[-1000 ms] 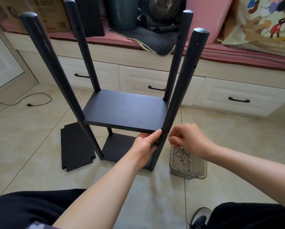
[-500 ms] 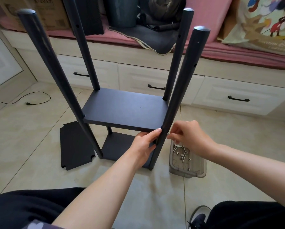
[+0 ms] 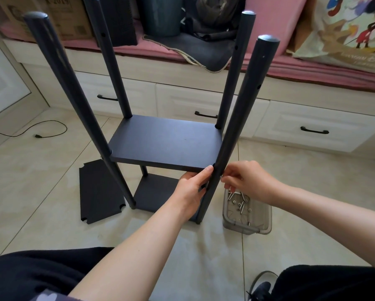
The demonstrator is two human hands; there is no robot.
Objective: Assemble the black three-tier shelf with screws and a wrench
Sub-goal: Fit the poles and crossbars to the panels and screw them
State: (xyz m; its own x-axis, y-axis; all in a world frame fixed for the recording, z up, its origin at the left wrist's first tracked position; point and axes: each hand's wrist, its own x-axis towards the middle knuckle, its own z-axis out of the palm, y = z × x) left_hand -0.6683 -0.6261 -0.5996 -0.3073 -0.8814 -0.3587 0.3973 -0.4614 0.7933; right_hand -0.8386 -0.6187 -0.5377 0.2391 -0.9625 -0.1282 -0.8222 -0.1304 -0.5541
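The black shelf stands on the floor on several upright poles, with a middle board (image 3: pixel 164 144) and a lower board (image 3: pixel 156 192) fitted. My left hand (image 3: pixel 192 190) holds the middle board's near right corner from below, thumb against the near right pole (image 3: pixel 234 135). My right hand (image 3: pixel 247 179) pinches a small metal screw (image 3: pixel 221 176) against that pole at board height; the screw is mostly hidden by my fingers. A third black board (image 3: pixel 99 192) lies flat on the floor to the left.
A clear plastic box (image 3: pixel 247 224) with several loose screws sits on the tiles right of the shelf. White drawers (image 3: pixel 312 127) under a pink-cushioned bench (image 3: pixel 312 70) run along the back. A black cable (image 3: pixel 43 131) lies far left. My knees and a shoe (image 3: pixel 260 287) are nearest.
My right hand has risen from above the screw box and closed in on the near right pole at the middle board's corner. My left hand kept its hold.
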